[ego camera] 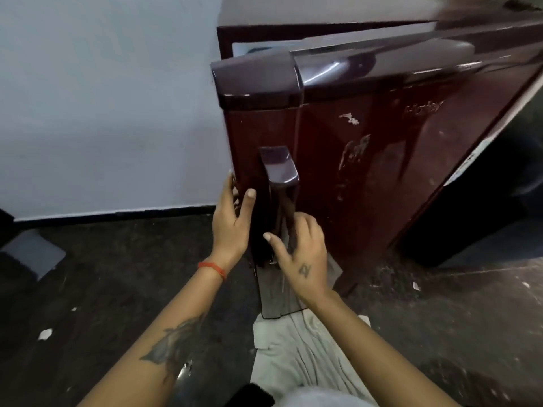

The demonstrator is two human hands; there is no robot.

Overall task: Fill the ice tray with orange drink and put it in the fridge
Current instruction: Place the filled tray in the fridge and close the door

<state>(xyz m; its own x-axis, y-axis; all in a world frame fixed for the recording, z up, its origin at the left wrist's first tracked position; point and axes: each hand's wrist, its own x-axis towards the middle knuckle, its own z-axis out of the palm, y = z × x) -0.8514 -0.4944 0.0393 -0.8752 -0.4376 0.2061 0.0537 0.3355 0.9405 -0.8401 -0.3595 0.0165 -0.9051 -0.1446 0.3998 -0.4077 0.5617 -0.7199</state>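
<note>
Dim, soft blur, wide-angle bending, glare on fridge (338, 69) top

Both forearms reach forward; the left hand (232, 221) spreads straight fingers, the right hand (302, 257), just beside it, curls its fingers.

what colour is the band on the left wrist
Orange-red, a thin band on the left wrist, seen in the head view.
</note>
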